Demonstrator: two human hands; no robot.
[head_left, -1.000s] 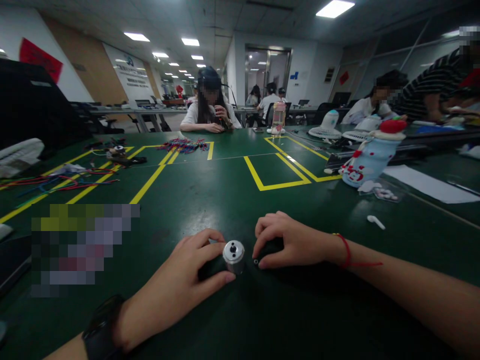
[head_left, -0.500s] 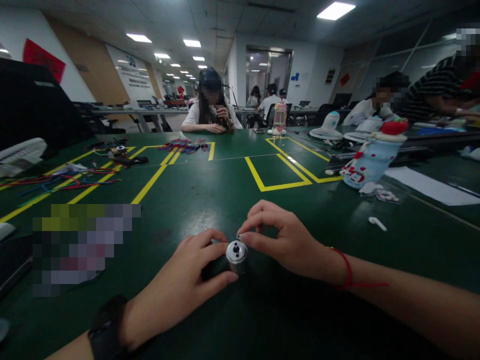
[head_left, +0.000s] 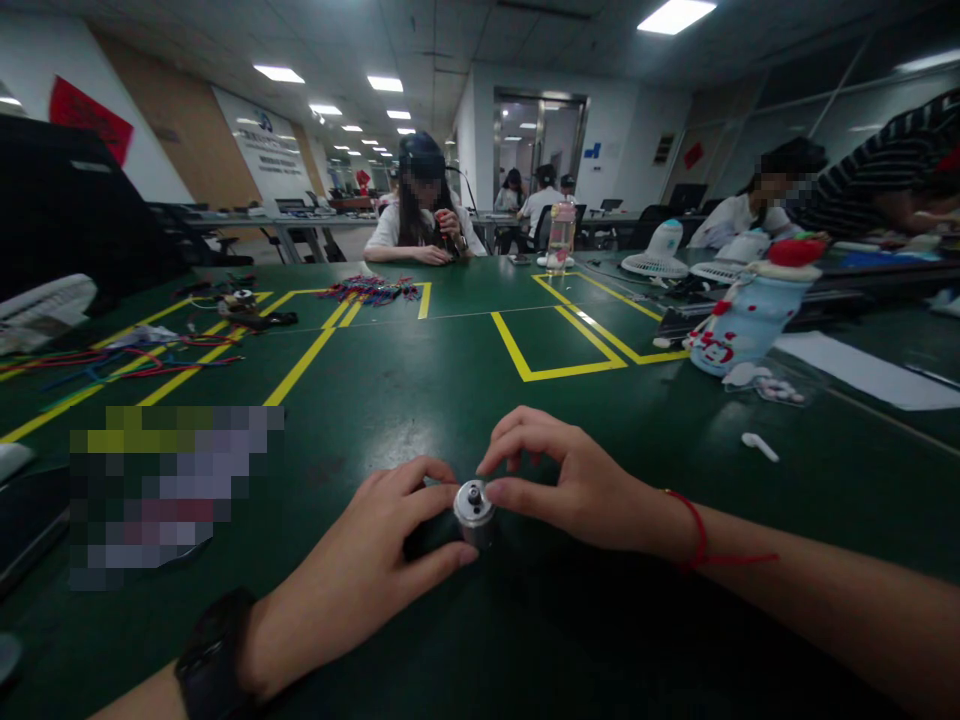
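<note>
Hands meet at a small silver metal cylinder [head_left: 474, 510] standing upright on the green table [head_left: 465, 400], near its front edge. Left hand [head_left: 375, 560] wraps the cylinder from the left: thumb on its front side, fingers curled around the back, clamped on it. A black watch [head_left: 214, 650] sits on that wrist. Right hand [head_left: 577, 480] comes in from the right, thumb and forefinger pinched together right at the cylinder's top; whether a small part sits between them, can't tell, too small. Remaining fingers arch above. Red string bracelet [head_left: 694, 530] on the right wrist.

Relative to the cylinder: yellow tape rectangle [head_left: 559, 345] is behind it, slightly right. White earbud [head_left: 759, 445] lies to the right, well apart. Snowman-pattern bottle [head_left: 742, 315] lies tilted further back right, just beside white paper [head_left: 862, 370]. Coloured wires [head_left: 127, 360] are spread far back left, another bundle [head_left: 367, 290] straight back. A person [head_left: 420, 215] sits at the table's far edge behind that bundle.
</note>
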